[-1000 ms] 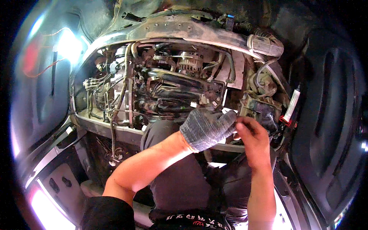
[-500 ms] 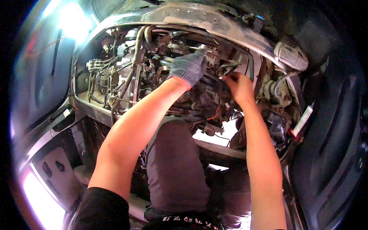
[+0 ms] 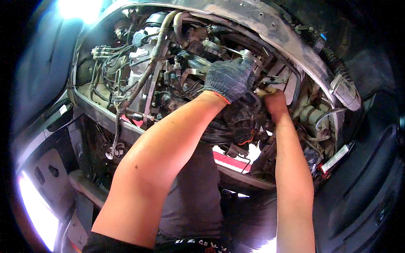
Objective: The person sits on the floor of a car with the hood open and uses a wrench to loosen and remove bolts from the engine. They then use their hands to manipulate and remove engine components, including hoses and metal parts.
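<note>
My left hand (image 3: 230,78), in a dark grey knit glove with an orange cuff, is closed at the far side of the engine (image 3: 141,63). At its fingertips shows a short silvery metal cylinder (image 3: 246,54); whether that is a tool or a fixed part I cannot tell. My bare right hand (image 3: 275,102) is to its right, lower down, thumb and fingers pinched together among the hoses. A small pale tip shows at those fingers, too small to name. Dark engine parts beneath the glove are partly hidden by it.
A ribbed hose (image 3: 157,52) and wiring run down the left side. The metal body frame (image 3: 249,12) arches across the far side. A white tube with a red end (image 3: 335,159) lies at the right edge. My leg (image 3: 192,194) is below the forearms.
The view has shifted, so the engine appears further left at its near side and larger. My left hand remains at the metal cylinder; the right hand's fingers have curled in closer.
</note>
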A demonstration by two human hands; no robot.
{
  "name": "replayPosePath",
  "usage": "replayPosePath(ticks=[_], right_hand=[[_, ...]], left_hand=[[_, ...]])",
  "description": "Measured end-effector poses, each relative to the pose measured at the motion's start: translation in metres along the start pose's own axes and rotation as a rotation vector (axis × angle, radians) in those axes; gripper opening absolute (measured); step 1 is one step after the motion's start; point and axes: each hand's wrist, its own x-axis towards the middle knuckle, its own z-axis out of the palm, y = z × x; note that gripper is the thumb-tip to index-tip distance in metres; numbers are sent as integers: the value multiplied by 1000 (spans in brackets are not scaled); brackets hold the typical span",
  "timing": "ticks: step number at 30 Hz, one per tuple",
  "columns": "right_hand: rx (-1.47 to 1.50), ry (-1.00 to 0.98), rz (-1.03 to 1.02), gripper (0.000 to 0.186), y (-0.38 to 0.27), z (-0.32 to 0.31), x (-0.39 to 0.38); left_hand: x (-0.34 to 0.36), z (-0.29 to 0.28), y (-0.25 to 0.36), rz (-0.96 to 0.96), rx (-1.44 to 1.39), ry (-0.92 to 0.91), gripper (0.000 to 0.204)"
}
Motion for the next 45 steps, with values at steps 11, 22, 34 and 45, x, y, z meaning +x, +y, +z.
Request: replayPosePath(ticks=[11,22,34,45], right_hand=[[-351,59,-30,34,-21,6,-1],[-216,33,-37,38,-9,-1,-6],[-338,-37,123,48,-8,-3,2],[-614,88,-28,41,3,8,-2]], left_hand=[[2,-3,0,-81,38,-120,47],[11,2,9,-84,214,-224,31],[16,1,16,-97,195,-251,33],[15,-1,15,-82,181,-193,37]])
